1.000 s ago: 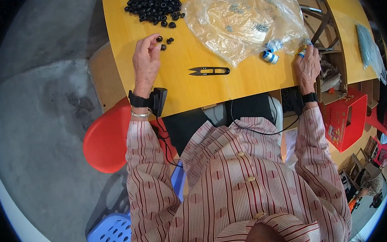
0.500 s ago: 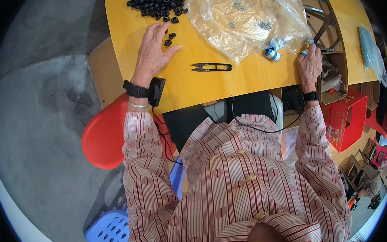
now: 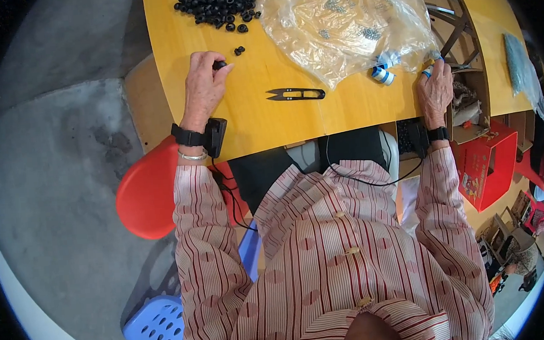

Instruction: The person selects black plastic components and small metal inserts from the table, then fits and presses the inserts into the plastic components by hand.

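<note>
Between the fingertips and thumb of my left hand point(image 3: 203, 87) is a small black ring-like part point(image 3: 218, 65), held just above the table. Two small black pieces point(image 3: 240, 50) lie a little beyond that hand. Farther back sits a heap of black ring-shaped parts point(image 3: 215, 4), with a few strays at its near side. My right hand point(image 3: 435, 94) rests at the table's right edge, fingers curled together against a blue-and-white striped piece point(image 3: 428, 71). What exactly those fingers grip is hidden. Black thread snips point(image 3: 295, 94) lie between the two hands.
A clear plastic bag point(image 3: 344, 28) with small metal bits covers the back of the yellow table point(image 3: 263, 130). Beside it is a blue-and-white roll point(image 3: 383, 74). An open cardboard compartment point(image 3: 467, 105) and a red box point(image 3: 486, 166) stand right; a red stool point(image 3: 142, 190) stands left.
My left hand has drawn back toward me and closed on a black ring-like part from among the loose pieces. My right hand stays where it was.
</note>
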Motion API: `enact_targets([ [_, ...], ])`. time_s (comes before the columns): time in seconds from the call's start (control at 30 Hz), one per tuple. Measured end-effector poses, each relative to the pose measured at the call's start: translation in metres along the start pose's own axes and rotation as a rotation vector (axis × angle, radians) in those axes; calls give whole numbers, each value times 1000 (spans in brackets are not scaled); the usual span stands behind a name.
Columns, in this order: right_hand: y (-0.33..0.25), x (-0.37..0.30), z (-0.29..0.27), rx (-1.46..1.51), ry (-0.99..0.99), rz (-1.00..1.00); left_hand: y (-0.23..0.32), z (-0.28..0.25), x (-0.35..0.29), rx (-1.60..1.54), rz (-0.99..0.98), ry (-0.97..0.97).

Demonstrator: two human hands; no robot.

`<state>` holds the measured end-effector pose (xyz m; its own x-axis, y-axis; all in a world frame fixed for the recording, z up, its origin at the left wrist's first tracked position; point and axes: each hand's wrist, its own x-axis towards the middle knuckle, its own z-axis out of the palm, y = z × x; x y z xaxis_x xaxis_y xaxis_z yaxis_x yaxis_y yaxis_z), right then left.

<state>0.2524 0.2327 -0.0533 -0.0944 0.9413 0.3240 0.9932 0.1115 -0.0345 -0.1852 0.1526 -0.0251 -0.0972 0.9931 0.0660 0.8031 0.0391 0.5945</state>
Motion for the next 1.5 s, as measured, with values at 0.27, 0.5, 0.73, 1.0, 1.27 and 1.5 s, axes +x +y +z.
enact_targets([
  [0.27,-1,0,1,21,-22,40,-20,-18,14,-1669,-459,-24],
  [0.5,-1,0,2,-15,23,9,-19,-19,39,-1569,-599,5],
  [0.73,2,-1,3,-1,8,18,11,7,63,-48,-118,36],
  [1.0,-4,1,-2,9,-17,35,4,23,72,252,-17,-14],
  [1.27,-3,-1,-2,20,-11,36,3,11,58,117,-44,-8],
  [1.5,-3,0,0,23,13,17,-35,-33,37,-1808,-574,32],
])
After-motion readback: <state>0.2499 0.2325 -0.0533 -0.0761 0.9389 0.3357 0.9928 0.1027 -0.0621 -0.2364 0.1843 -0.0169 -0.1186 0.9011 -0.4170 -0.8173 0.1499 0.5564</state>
